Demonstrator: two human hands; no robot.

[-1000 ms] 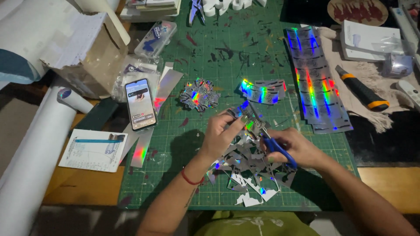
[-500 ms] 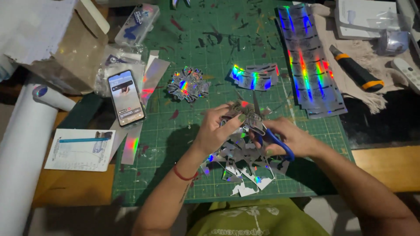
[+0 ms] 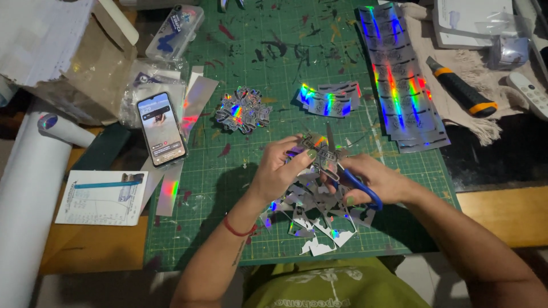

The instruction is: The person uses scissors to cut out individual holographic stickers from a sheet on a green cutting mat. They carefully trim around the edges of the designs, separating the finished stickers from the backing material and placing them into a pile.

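Note:
My left hand (image 3: 282, 168) pinches a small holographic sticker piece (image 3: 317, 149) over the green cutting mat (image 3: 245, 68). My right hand (image 3: 371, 179) grips blue-handled scissors (image 3: 345, 168), whose blades point up and cut into that piece. Beneath both hands lies a heap of shiny offcuts (image 3: 314, 219). A pile of cut-out stickers (image 3: 242, 110) sits beyond my left hand, and a short holographic strip stack (image 3: 330, 98) lies beyond the scissors. Long holographic sticker sheets (image 3: 399, 80) run along the mat's right side.
A phone (image 3: 161, 128) with a lit screen lies left of the mat. A cardboard box (image 3: 57, 51) and white paper roll (image 3: 28, 194) fill the left. An orange-black utility knife (image 3: 462, 88), a white remote (image 3: 531, 94) and a printed slip (image 3: 103, 197) also lie nearby.
The view has shifted slightly, so everything sits lower and nearer. Both hands stay on the sticker piece and scissors, with the piece turned a little between cuts.

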